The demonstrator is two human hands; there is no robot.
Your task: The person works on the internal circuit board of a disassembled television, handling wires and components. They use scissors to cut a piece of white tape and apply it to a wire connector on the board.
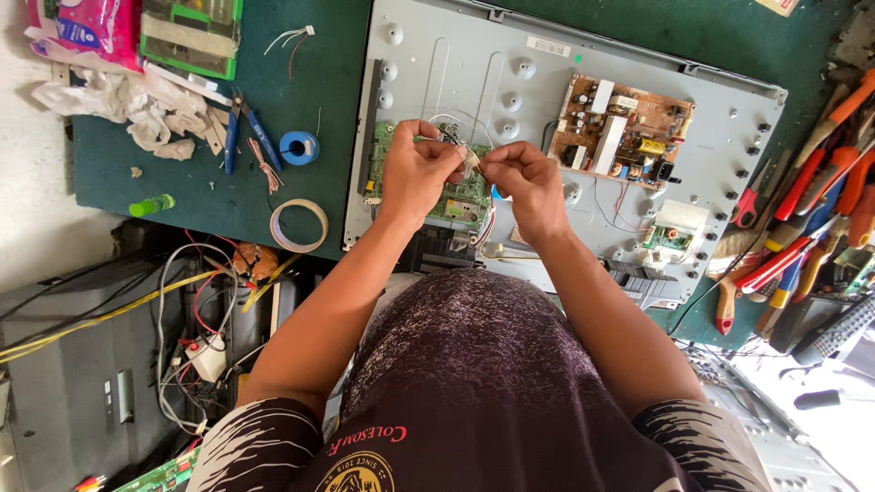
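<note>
A person's two bare hands meet above the middle of a grey metal panel [474,55], the bared back of a flat screen lying on a green surface [228,191]. The left hand [417,171] and the right hand [527,180] are drawn close together, fingertips nearly touching, both pinching a small pale connector [472,160] from which thin wires [453,123] loop away towards the far side. The connector is held just above a green circuit board [467,193] fixed to the panel's left half, partly hidden under the hands. To the right on the panel sits a tan circuit board [618,132] crowded with components, and nearer, at the right, a smaller green board [668,239].

Left of the panel, on the surface, lie blue-handled pliers [246,128], a blue reel [299,147], a ring of pale tape [299,225], a green marker [151,205] and crumpled white tissue [118,98]. At the right edge is a heap of orange- and red-handled tools [811,219]. Below the surface on the left, tangled cables [187,301] cross dark equipment.
</note>
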